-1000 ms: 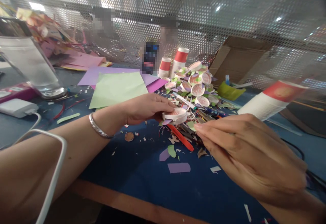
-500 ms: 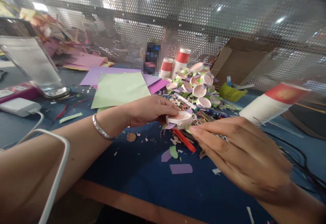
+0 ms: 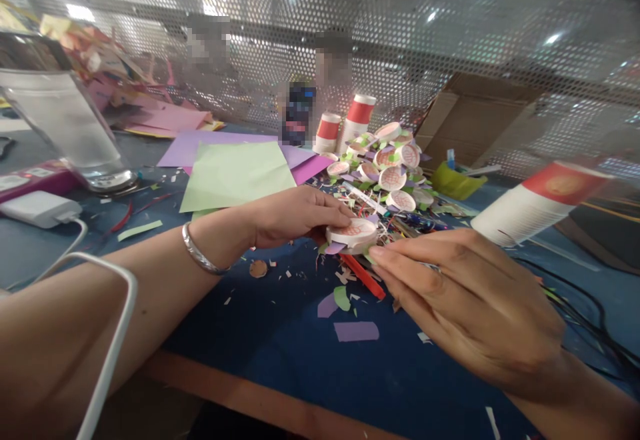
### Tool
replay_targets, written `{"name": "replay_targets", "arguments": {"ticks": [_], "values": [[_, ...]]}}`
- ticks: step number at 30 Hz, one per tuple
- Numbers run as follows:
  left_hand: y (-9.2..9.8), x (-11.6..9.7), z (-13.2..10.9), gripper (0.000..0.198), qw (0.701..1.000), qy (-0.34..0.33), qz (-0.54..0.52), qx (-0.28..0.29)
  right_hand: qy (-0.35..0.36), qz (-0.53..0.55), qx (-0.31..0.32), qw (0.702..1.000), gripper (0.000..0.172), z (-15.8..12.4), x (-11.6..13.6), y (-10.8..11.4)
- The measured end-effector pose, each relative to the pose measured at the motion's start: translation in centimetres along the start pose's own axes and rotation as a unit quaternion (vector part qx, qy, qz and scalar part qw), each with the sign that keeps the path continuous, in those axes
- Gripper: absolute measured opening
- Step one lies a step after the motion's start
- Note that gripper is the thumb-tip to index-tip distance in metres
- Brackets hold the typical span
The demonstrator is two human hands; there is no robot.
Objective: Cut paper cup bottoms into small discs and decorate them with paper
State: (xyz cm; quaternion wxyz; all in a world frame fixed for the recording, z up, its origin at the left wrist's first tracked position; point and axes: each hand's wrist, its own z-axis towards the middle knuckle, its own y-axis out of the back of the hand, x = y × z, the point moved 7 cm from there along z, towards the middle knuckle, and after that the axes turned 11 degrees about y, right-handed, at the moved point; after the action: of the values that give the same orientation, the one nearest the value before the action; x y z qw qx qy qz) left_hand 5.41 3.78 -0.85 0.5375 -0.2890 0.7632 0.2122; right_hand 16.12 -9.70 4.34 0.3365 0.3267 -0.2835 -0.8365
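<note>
Table front (image 3: 280, 353): open room between left forearm (image 3: 165, 293) and right hand (image 3: 465, 300); only flat scraps (image 3: 356, 331) lie there.
Between the hands: gap filled by the held disc (image 3: 353, 233), left hand (image 3: 295, 213) at its left, right fingertips at its near edge.
Beyond the disc: heaped discs (image 3: 393, 178) and upright cups (image 3: 357, 117) block the way.
Left: green paper (image 3: 240, 177) lies flat, passable above; tumbler (image 3: 85, 133) stands tall.
Right: tilted cups (image 3: 540, 201) and black cables (image 3: 595, 313) crowd the right hand.
White cable (image 3: 126, 293): crosses before the left forearm.
</note>
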Motion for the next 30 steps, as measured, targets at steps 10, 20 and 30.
{"name": "replay_targets", "arguments": {"ticks": [10,20,30], "values": [[2.0,0.1,0.7,0.019,0.997,-0.024,-0.049,-0.061,-0.004,0.139,0.045,0.989,0.019,-0.4,0.7,-2.0],[2.0,0.0,0.4,0.016,0.996,-0.014,-0.054,-0.073,-0.012,0.205,0.135,0.969,0.014,-1.0,1.0,-4.4],[2.0,-0.1,0.3,0.017,0.995,-0.004,-0.049,-0.083,-0.021,0.211,0.119,0.970,0.018,-0.8,0.9,-4.4]]}}
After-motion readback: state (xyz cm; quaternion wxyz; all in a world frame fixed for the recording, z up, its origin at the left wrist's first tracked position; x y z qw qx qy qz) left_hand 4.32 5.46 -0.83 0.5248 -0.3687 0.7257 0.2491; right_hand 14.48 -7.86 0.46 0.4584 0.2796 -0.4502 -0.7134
